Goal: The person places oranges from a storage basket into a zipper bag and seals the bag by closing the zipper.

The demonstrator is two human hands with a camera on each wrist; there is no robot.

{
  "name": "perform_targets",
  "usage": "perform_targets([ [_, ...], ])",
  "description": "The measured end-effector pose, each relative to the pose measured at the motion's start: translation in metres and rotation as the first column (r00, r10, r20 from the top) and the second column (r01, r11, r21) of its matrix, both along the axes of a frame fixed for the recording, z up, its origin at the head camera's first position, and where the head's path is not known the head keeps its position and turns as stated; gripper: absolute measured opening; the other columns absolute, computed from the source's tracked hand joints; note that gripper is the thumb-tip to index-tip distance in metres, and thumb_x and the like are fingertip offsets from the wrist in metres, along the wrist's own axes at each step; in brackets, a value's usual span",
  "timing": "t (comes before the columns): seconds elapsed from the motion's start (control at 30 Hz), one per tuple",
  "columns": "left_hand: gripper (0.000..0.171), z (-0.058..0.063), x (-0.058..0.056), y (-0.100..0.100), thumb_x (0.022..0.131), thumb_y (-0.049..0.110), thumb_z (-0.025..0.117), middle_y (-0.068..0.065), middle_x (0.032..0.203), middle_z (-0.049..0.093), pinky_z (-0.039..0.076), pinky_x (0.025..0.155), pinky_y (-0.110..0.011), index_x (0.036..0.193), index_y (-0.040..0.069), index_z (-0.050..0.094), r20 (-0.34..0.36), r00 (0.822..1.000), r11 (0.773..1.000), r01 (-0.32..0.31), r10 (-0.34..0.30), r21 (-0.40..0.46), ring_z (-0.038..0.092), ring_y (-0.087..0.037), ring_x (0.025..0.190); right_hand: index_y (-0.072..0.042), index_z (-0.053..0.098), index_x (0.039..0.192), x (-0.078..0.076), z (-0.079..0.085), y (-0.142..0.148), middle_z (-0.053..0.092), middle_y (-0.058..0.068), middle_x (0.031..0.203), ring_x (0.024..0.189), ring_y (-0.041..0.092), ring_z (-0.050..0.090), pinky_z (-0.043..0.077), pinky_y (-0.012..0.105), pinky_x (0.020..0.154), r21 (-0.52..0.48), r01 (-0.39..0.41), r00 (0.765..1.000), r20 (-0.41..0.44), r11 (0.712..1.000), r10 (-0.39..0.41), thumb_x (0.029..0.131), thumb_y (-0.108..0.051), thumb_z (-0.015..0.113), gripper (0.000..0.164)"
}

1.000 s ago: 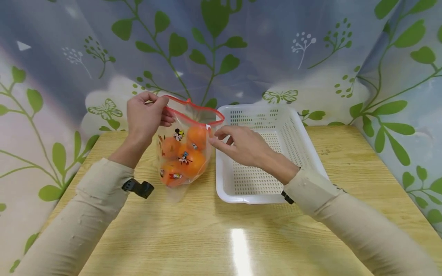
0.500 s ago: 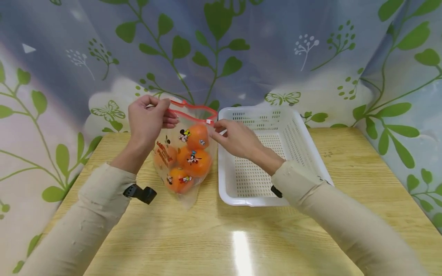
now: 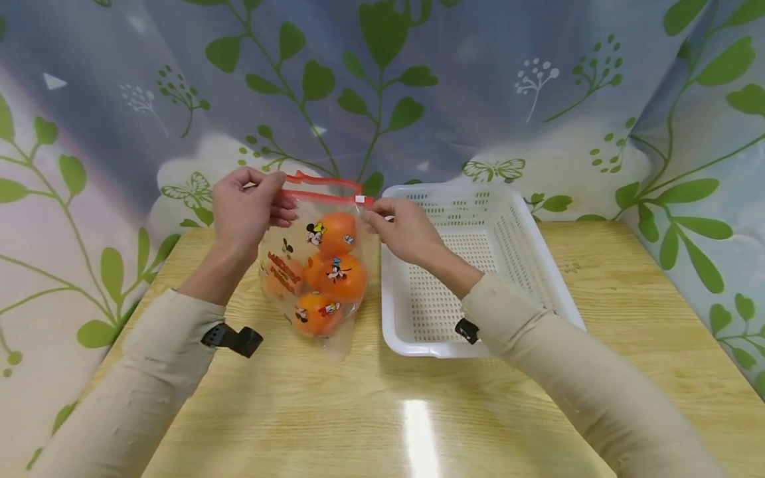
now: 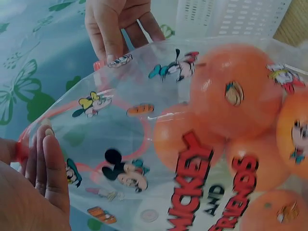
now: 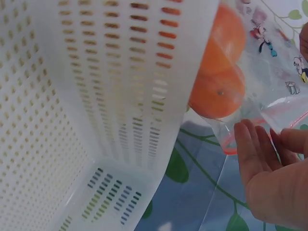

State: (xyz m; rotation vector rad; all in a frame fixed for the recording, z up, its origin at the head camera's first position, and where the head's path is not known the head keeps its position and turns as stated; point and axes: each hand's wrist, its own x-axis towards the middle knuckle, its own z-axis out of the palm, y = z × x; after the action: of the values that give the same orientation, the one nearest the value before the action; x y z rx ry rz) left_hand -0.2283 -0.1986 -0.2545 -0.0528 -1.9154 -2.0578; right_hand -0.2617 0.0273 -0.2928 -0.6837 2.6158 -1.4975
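A clear zip bag (image 3: pixel 281 239) with cartoon prints and a red zip edge hangs between my hands, several oranges (image 3: pixel 340 275) inside it. My left hand (image 3: pixel 242 206) pinches the left end of the red edge between thumb and fingers. At the other end, beside the white slider (image 3: pixel 360 199), my right hand (image 3: pixel 409 229) pinches the bag's corner. The mouth gapes between the two red strips. In the left wrist view, the oranges (image 4: pixel 236 91) crowd the end of the bag away from the zip.
A white plastic basket (image 3: pixel 391 318) with slotted walls stands on the wooden table (image 3: pixel 335 411) just right of the bag. Behind the table hangs a leaf-patterned curtain (image 3: pixel 466 86). Each wrist wears a black strap with a small camera (image 3: pixel 245 342).
My right hand has drawn the slider corner up and slightly left. The red edge now runs straighter, its mouth narrower. The bag's printed face has turned more toward the head view.
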Motion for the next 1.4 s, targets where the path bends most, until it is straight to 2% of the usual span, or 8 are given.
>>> perform_targets([
  [0.3,0.029,0.003,-0.001,-0.007,0.087,0.022,0.071,-0.006,0.049,0.052,0.041,0.037,-0.026,0.077,0.002,0.053,-0.092,0.995,0.994,-0.037,0.028,-0.102,0.048,-0.017,0.037,-0.004,0.067,0.106,0.0,0.003,-0.005,0.065,0.008,0.097,0.086,0.019,0.066,0.056,0.035,0.075,-0.21,0.06,0.994,0.103,0.976,-0.039,0.099,-0.02,0.055,0.021],
  [0.47,0.021,0.018,0.003,-0.003,0.087,0.013,0.07,-0.002,0.06,0.051,0.039,0.047,-0.024,0.084,0.005,0.051,-0.335,0.934,0.961,-0.198,0.125,-0.192,0.045,-0.014,0.046,-0.005,0.067,0.104,-0.003,0.002,-0.004,0.063,0.008,0.092,0.082,0.019,0.064,0.056,0.03,0.071,-0.215,0.036,0.998,0.061,0.976,-0.023,0.098,-0.021,0.057,0.02],
  [0.57,0.015,0.026,0.004,0.001,0.087,0.011,0.066,-0.003,0.071,0.052,0.038,0.058,-0.023,0.09,0.002,0.054,-0.46,0.876,0.858,-0.345,0.148,-0.381,0.047,-0.013,0.06,-0.004,0.067,0.105,-0.005,0.003,-0.004,0.063,0.009,0.092,0.082,0.02,0.064,0.056,0.033,0.072,-0.22,0.017,0.998,0.055,0.975,-0.005,0.097,-0.02,0.057,0.021],
  [0.73,0.018,0.028,-0.004,0.013,0.086,0.014,0.062,-0.01,0.08,0.055,0.037,0.058,-0.032,0.097,0.0,0.062,-0.643,0.766,0.522,-0.539,-0.025,-0.662,0.048,-0.022,0.07,-0.004,0.067,0.108,-0.007,0.005,-0.001,0.063,0.009,0.095,0.083,0.021,0.064,0.056,0.037,0.074,-0.222,0.008,0.998,0.065,0.975,0.006,0.097,-0.02,0.057,0.022],
  [0.8,0.017,0.029,-0.007,0.02,0.085,0.013,0.061,-0.012,0.082,0.056,0.038,0.058,-0.037,0.096,0.0,0.063,-0.65,0.75,0.435,-0.547,-0.125,-0.715,0.049,-0.027,0.072,-0.005,0.068,0.11,-0.008,0.005,0.0,0.064,0.009,0.096,0.084,0.021,0.064,0.056,0.036,0.074,-0.223,0.009,0.998,0.057,0.975,0.004,0.097,-0.02,0.057,0.023],
  [1.0,0.018,0.028,-0.017,0.031,0.085,0.012,0.061,-0.013,0.092,0.062,0.045,0.073,-0.043,0.097,0.0,0.067,-0.485,0.825,0.299,-0.403,-0.291,-0.865,0.054,-0.032,0.082,-0.005,0.068,0.11,-0.008,0.005,0.001,0.064,0.01,0.094,0.081,0.023,0.064,0.056,0.033,0.072,-0.228,-0.019,0.999,0.027,0.973,0.026,0.097,-0.02,0.057,0.023],
  [1.13,0.021,0.029,-0.021,0.033,0.089,0.015,0.059,-0.012,0.1,0.065,0.047,0.081,-0.046,0.101,0.002,0.069,-0.386,0.845,0.207,-0.33,-0.371,-0.921,0.059,-0.033,0.091,-0.005,0.068,0.109,-0.008,0.004,0.003,0.063,0.009,0.093,0.08,0.022,0.063,0.056,0.033,0.072,-0.21,-0.029,1.0,-0.006,0.977,0.029,0.097,-0.019,0.056,0.022],
  [1.4,0.02,0.033,-0.029,0.032,0.094,0.02,0.063,-0.009,0.108,0.068,0.048,0.084,-0.047,0.104,0.005,0.072,-0.26,0.84,0.174,-0.2,-0.476,-0.964,0.062,-0.028,0.098,-0.006,0.068,0.113,-0.007,0.004,0.003,0.064,0.006,0.098,0.083,0.017,0.063,0.056,0.03,0.072,-0.158,-0.045,0.996,-0.079,0.986,0.032,0.098,-0.018,0.055,0.024],
])
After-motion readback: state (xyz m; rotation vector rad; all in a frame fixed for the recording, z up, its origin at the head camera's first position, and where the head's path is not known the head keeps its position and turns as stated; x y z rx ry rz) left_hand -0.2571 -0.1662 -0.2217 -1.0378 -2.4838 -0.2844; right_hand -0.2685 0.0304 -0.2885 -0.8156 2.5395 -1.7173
